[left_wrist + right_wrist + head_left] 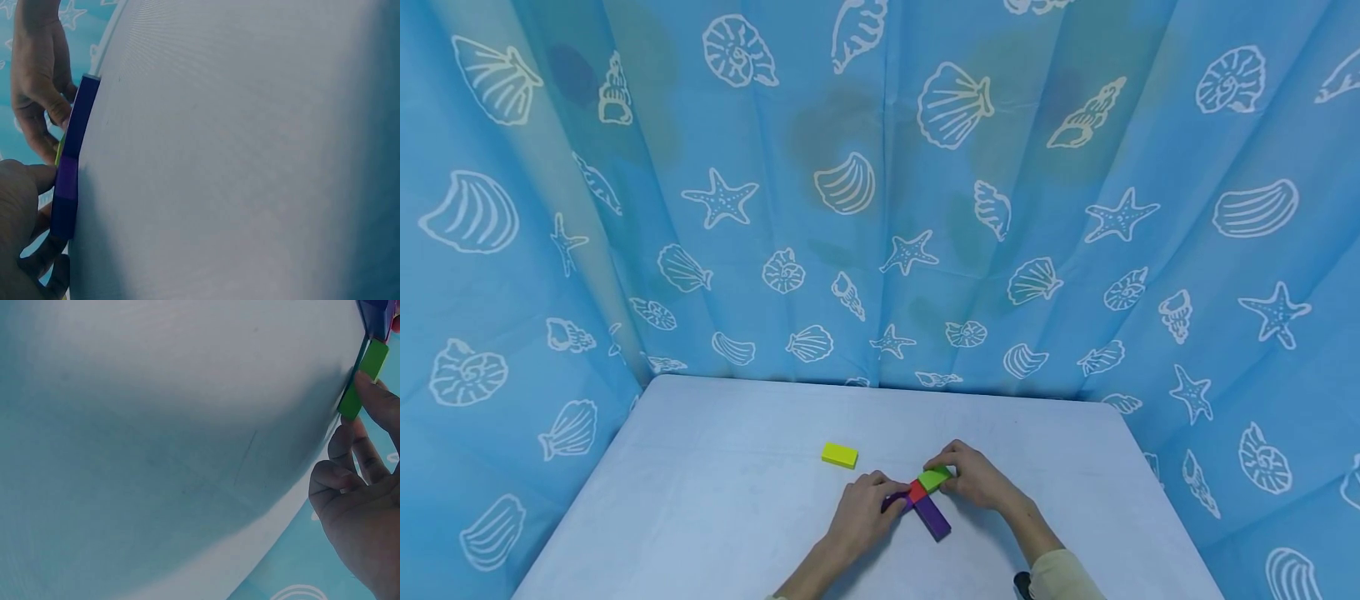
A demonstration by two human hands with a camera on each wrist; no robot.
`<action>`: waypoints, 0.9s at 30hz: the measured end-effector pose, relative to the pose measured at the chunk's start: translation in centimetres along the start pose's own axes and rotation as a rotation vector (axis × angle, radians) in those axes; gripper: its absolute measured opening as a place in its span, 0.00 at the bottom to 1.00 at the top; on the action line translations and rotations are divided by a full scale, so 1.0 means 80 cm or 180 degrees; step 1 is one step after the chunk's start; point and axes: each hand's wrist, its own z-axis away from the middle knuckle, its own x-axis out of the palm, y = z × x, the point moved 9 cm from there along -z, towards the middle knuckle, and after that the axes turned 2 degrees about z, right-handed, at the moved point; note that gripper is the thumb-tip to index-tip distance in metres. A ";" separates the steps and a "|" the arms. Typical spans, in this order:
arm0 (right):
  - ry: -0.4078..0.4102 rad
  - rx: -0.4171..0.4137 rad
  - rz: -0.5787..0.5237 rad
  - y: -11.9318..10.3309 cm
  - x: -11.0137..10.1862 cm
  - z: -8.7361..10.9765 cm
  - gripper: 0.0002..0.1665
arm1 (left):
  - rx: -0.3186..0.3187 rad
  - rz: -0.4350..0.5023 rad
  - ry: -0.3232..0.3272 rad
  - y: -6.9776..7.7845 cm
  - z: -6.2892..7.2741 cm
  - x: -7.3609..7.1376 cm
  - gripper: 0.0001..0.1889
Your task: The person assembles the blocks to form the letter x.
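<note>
Several coloured blocks lie joined in a cluster on the white table. My right hand [976, 477] pinches the green block [936, 478] at the cluster's far right, thumb on the near side; the right wrist view shows the same green block [365, 375] between thumb and fingers. A small red block [917, 490] sits against the green one. Towards me, a dark purple block [932, 519] juts out from the red one. On the left, my left hand [863, 510] grips another dark purple block [892, 500], partly hidden by its fingers. A lighter purple piece [67, 177] shows between the dark blocks.
A yellow block [839, 455] lies apart on the table, beyond my left hand. The white table [715, 492] ends at a blue shell-patterned curtain [880, 250] behind it and on both sides. A dark band [1022, 585] shows by the right sleeve.
</note>
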 end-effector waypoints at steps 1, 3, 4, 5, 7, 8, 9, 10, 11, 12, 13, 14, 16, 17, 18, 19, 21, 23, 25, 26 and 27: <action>0.0003 0.0002 0.0003 0.000 0.000 0.000 0.20 | -0.0007 -0.0003 -0.0007 0.000 0.000 0.000 0.14; 0.0009 0.0004 0.0019 0.000 0.000 0.000 0.20 | -0.0017 -0.0005 -0.0017 0.000 0.000 0.001 0.14; 0.0011 0.0008 0.0030 0.000 0.001 0.000 0.20 | -0.0024 -0.0006 -0.0016 0.000 0.000 0.001 0.14; 0.0012 0.0013 0.0042 0.001 0.001 0.000 0.20 | -0.0017 -0.0002 -0.0023 0.000 0.000 0.001 0.14; 0.0018 0.0021 0.0065 0.002 0.002 0.000 0.20 | -0.0013 0.0008 -0.0033 0.000 0.000 0.001 0.14; 0.0020 0.0024 0.0081 0.002 0.002 0.000 0.20 | -0.0010 0.0011 -0.0036 0.000 0.000 0.000 0.15; 0.0023 0.0028 0.0097 0.003 0.002 0.000 0.20 | -0.0004 0.0014 -0.0038 0.000 0.001 0.000 0.15; 0.0025 0.0034 0.0107 0.003 0.003 0.000 0.20 | 0.0000 0.0017 -0.0037 0.000 0.001 0.000 0.15; 0.0028 0.0035 0.0116 0.003 0.003 0.000 0.20 | 0.0012 0.0015 -0.0035 0.001 0.001 -0.001 0.15; 0.0031 0.0041 0.0114 0.003 0.003 0.000 0.20 | 0.0011 0.0010 -0.0028 0.001 0.001 -0.001 0.15; 0.0032 0.0042 0.0116 0.003 0.002 0.000 0.20 | 0.0021 0.0006 -0.0020 0.002 0.001 -0.001 0.15; 0.0033 0.0043 0.0112 0.002 0.002 0.000 0.20 | 0.0031 -0.0002 -0.0014 0.002 0.001 -0.002 0.15; 0.0033 0.0051 0.0101 0.001 0.002 0.001 0.20 | 0.0039 -0.0008 -0.0005 0.003 0.002 -0.002 0.15; 0.0033 0.0056 0.0095 0.001 0.003 0.001 0.20 | 0.0045 -0.0011 -0.0007 0.003 0.002 -0.002 0.15; 0.0033 0.0062 0.0094 0.001 0.003 0.001 0.20 | 0.0038 -0.0010 -0.0006 0.003 0.002 -0.002 0.15; 0.0035 0.0066 0.0101 0.001 0.003 0.001 0.20 | 0.0036 -0.0010 -0.0008 0.003 0.002 -0.002 0.15; 0.0042 0.0074 0.0115 0.001 0.003 0.001 0.20 | 0.0026 -0.0010 -0.0016 0.002 0.001 -0.002 0.15; 0.0049 0.0073 0.0127 0.001 0.003 0.001 0.20 | 0.0025 -0.0013 -0.0018 0.002 0.001 -0.002 0.15; 0.0055 0.0069 0.0142 0.002 0.003 0.001 0.20 | 0.0028 -0.0014 -0.0017 0.002 0.001 -0.002 0.15; 0.0058 0.0072 0.0141 0.002 0.003 0.001 0.20 | 0.0029 -0.0016 -0.0016 0.002 0.001 -0.002 0.15; 0.0059 0.0074 0.0141 0.002 0.003 0.001 0.20 | 0.0027 -0.0017 -0.0013 0.002 0.001 -0.002 0.15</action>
